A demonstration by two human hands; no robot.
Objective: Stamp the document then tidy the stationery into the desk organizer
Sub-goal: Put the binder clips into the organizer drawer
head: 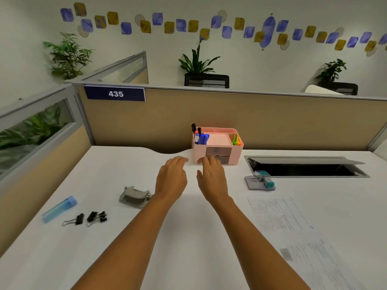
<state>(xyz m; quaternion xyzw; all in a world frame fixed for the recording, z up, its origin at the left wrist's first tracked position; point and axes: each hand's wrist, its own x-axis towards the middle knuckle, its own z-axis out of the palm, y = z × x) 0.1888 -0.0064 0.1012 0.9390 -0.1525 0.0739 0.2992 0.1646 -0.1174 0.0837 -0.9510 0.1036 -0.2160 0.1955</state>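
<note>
A pink desk organizer (217,142) stands at the back of the white desk, with markers in its left slot and coloured tabs on the right. My left hand (172,177) and my right hand (211,178) reach forward over the desk, fingers apart, holding nothing; the right fingertips are close to the organizer's lower drawer. A teal stamp (264,177) rests on a grey ink pad (256,184) to the right. Printed documents (293,233) lie at the near right. A grey hole punch (134,196), three black binder clips (88,219) and a blue translucent case (59,208) lie to the left.
A cable hatch (307,167) is open in the desk at the back right. Tan cubicle partitions (272,122) close the desk at the back and left. Potted plants and chairs stand beyond the partition.
</note>
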